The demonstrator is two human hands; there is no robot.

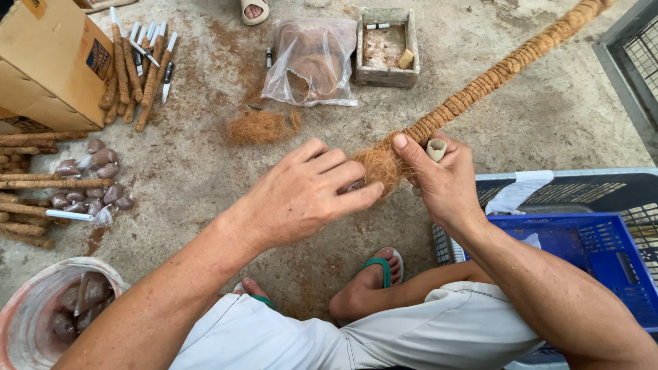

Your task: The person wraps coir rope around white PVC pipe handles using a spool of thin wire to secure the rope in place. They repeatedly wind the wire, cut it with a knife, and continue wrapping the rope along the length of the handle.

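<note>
Head view: right hand [445, 181] is gripping the fibre-wrapped pole [493, 74] at its near end, left hand [308, 195] is pinching loose coir tuft [379, 164] there — most length wrapped, near end remaining.

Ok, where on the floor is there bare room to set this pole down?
Bare concrete lies right of the long fibre-wrapped pole, between it and the blue crate, and mid-floor between the loose fibre tuft and the left hand. The left side is crowded: cardboard box, finished sticks, small brown packets.
</note>
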